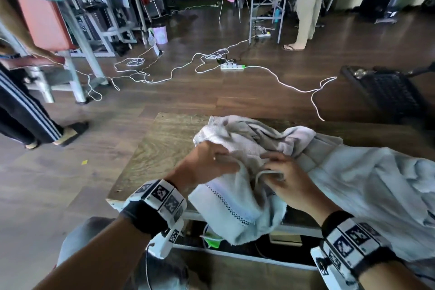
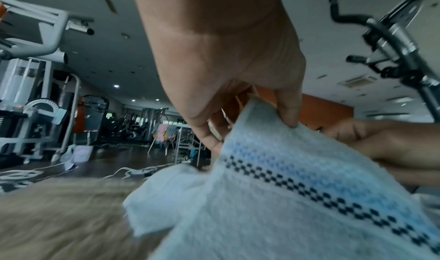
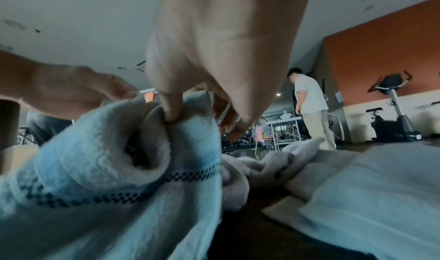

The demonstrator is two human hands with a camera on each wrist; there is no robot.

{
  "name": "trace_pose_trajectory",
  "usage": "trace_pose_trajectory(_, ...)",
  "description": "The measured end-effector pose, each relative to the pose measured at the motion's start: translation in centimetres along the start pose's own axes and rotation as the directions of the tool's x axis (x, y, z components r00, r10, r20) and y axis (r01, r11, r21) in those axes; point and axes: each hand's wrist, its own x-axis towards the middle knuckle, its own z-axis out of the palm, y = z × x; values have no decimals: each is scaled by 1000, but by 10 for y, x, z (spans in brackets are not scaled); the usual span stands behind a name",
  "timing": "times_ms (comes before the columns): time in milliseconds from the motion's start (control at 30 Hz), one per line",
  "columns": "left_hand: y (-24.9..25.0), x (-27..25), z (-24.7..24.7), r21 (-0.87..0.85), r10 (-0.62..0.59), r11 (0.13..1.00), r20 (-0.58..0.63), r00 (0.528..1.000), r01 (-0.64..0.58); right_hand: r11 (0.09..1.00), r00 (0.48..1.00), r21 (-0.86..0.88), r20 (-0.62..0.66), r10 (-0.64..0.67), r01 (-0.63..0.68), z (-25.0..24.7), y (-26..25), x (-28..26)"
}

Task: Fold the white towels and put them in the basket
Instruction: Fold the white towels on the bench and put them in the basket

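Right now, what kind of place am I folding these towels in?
Most likely a gym. An exercise bike stands against the wall, weight machines line one side, and white towels are heaped on the wooden table in front of you.

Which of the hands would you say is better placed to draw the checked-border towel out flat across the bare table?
Probably the left hand: it pinches the towel edge beside bare table, while the right hand is hemmed by the pile.
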Motion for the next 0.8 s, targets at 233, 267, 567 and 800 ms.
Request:
trace_pose_trajectory(233,40,35,-30,12,133,991,-129,983,-133,976,983,120,57,177,-182,-21,-11,22)
trace_pose_trajectory(267,41,41,-37,20,110,994,-131,985,-109,982,988,106,15,155,-156,-32,-14,31)
trace_pose_trajectory(567,106,148,-147,33,160,986,-473,867,-164,941,912,-330,-355,-205,83,-158,-53,195)
trace_pose_trajectory(800,59,186,-183,30,-74,993,-600,796,115,840,848,-430,-525,65,-331,-203,-25,240)
